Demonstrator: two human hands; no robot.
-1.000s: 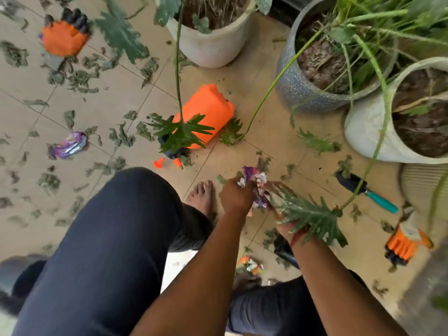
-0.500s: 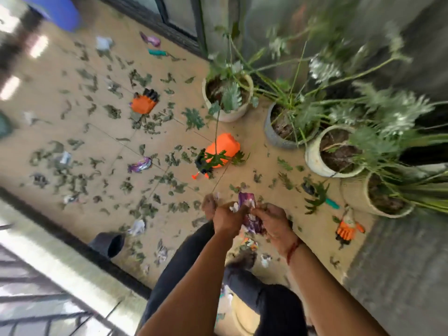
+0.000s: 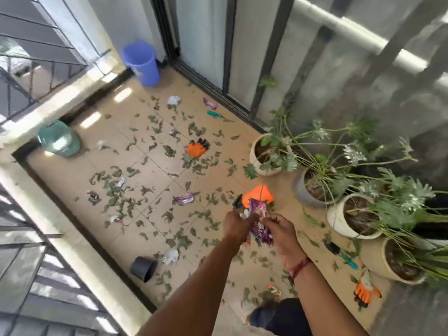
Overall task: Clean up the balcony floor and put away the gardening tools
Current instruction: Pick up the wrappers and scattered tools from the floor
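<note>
Fingers (image 3: 272, 220) of both hands were curled on one crumpled bundle of purple and white plastic wrappers (image 3: 260, 232). My left hand (image 3: 236, 225) pinched its top edge and my right hand (image 3: 283, 231) was closed round its side, so neither had a finger free. Just beyond the bundle, and partly hidden by it, lay the orange plastic spray bottle (image 3: 258, 195).

The nearest loose piece, a flat purple foil wrapper (image 3: 184, 199), lay on the tan tiled balcony floor (image 3: 72, 170) ahead and to the left. Its long axis ran roughly left to right, and I judged it nearer my left hand. Only torn green leaves (image 3: 114, 190) lay between.

Farther out, an orange and black work glove (image 3: 196, 148) rested mid-floor. A second orange glove (image 3: 366, 291) lay by the pale round plant pots (image 3: 335, 223) at my right, near a teal-handled hand tool (image 3: 340, 254). Another teal-handled tool (image 3: 214, 113) lay near the sliding door. The blue plastic bucket (image 3: 141, 64) stood in the far corner, well apart from my hands.
</note>
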